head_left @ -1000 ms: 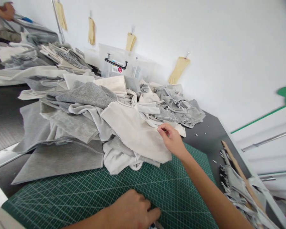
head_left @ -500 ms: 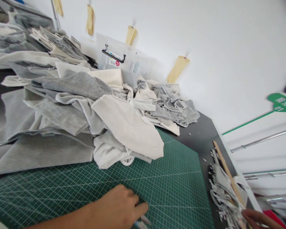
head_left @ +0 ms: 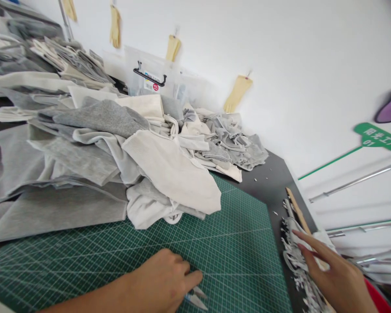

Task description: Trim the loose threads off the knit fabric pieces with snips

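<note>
Resting on the green cutting mat, my left hand is curled around a pair of small thread snips. Two pointed metal blades and a bit of blue stick out below the thumb; the rest is hidden in the palm. My right hand, with a red sleeve behind it, reaches over the heap of grey and white fabric scraps at the table's right edge. Its fingers are apart, and no held thing shows. Beside the scraps lies a wooden strip, partly covered by this hand.
Grey and cream fabric pieces are piled across the mat's far left. Crumpled offcuts lie behind. A clear storage box stands near the wall, where yellow gloves hang. Metal rails run at right.
My right hand has moved up and left over the scraps, and more of it shows. My left hand stays in place, its snips more visible. The view has shifted slightly right.
</note>
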The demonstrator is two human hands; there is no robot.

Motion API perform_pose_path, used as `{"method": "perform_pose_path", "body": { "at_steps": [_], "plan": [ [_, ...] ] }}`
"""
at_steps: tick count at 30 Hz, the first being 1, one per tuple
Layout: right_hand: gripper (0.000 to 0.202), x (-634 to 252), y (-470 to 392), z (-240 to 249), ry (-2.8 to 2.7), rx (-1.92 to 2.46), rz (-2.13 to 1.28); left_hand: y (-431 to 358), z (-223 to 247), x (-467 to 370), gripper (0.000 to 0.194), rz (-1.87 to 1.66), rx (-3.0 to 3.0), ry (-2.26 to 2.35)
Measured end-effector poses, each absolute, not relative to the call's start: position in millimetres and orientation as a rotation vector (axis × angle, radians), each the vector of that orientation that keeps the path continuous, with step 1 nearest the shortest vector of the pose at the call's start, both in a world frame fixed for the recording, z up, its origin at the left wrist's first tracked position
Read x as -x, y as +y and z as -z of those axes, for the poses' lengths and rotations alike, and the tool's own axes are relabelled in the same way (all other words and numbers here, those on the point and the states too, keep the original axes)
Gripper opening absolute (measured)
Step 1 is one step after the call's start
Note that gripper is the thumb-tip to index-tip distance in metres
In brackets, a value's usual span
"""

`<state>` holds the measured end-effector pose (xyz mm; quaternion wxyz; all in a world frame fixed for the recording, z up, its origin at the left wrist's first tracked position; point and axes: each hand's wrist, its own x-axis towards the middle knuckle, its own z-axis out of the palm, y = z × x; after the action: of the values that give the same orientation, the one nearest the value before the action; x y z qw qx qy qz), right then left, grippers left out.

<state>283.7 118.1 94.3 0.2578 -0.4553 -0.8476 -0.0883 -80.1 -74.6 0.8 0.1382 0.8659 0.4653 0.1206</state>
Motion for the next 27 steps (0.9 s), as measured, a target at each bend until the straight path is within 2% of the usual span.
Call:
{"method": "perform_pose_path", "body": {
  "at_steps": [3, 7, 12, 21, 24, 27],
  "plan": [
    [0.031, -204.9, 124.0, -100.5, -2.261, 1.178, 0.069, -75.0, -0.7, 80.3, 0.023, -0.378, -2.515, 1.341],
    [0.024, -100.6, 131.1, -103.6, -2.244, 0.982, -0.471, -72.9, -0.7, 80.8, 0.019, -0.366, -2.547, 1.334],
    [0.019, -21.2, 145.7, -82.8, -2.382, 0.73, -0.839, -71.1, 8.2, 79.8, 0.009, -0.442, -2.622, 1.376],
    [0.017, 4.8, 153.1, -49.2, -2.537, 0.617, -0.837, -71.8, 15.5, 79.2, 0.009, -0.476, -2.65, 1.365],
    [0.01, 6.9, 148.2, -49.1, -2.581, 0.566, -0.737, -72.0, 11.7, 79.7, 0.008, -0.466, -2.635, 1.378],
    [0.016, 7.5, 138.9, -49.6, -2.634, 0.484, -0.567, -72.4, 7.7, 80.1, 0.009, -0.456, -2.62, 1.37]
  ]
}}
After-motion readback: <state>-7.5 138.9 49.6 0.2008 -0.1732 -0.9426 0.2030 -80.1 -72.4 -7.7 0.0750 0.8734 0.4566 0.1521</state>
